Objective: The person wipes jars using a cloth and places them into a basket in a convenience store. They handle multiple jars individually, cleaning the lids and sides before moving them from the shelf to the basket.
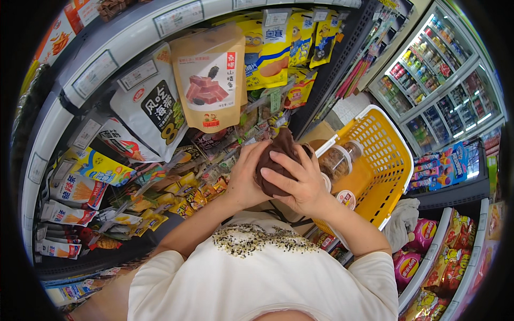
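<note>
Between both hands, in front of my chest, is a dark brown bundle (277, 164), soft-looking and creased, with a pointed end sticking up; what it is I cannot tell. My left hand (249, 172) presses on its left side. My right hand (299, 180) wraps its right side with the fingers spread over the front. Just right of my right hand is a yellow plastic basket (375, 160) with a white rim. Clear jars with white lids (339, 160) lie in it, next to a round container with a printed lid (346, 199).
Hanging snack bags, among them a tan pouch (209, 80) and a grey-white pouch (150, 104), fill the shelf rack to the left and ahead. A glass-door drinks fridge (437, 76) stands at the upper right. Chip bags (425, 234) and a grey cloth (402, 218) are at the lower right.
</note>
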`<move>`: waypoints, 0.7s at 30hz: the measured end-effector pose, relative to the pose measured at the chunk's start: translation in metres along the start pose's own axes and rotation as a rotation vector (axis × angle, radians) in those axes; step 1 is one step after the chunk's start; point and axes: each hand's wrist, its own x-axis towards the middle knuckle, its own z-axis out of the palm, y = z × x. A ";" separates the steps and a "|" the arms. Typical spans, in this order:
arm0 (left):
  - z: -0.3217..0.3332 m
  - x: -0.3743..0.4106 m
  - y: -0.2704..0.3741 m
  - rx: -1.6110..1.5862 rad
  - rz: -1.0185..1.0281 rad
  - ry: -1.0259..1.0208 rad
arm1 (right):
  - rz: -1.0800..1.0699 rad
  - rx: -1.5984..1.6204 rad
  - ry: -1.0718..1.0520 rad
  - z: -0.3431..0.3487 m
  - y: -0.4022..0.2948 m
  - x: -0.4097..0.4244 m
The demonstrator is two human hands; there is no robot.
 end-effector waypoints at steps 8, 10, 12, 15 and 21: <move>0.001 0.009 0.011 -0.079 -0.029 -0.148 | 0.162 0.144 0.058 -0.014 0.003 0.006; 0.001 0.015 0.017 -0.109 -0.047 -0.186 | 0.215 0.101 0.111 -0.022 0.004 0.008; 0.003 0.023 0.025 -0.119 -0.022 -0.215 | 0.267 0.054 0.167 -0.032 0.006 0.012; 0.012 0.039 0.030 -0.165 0.043 -0.253 | 0.398 0.181 0.181 -0.057 0.021 0.011; 0.061 0.071 0.037 -0.505 -0.005 -0.294 | 0.710 0.655 0.405 -0.080 0.041 -0.027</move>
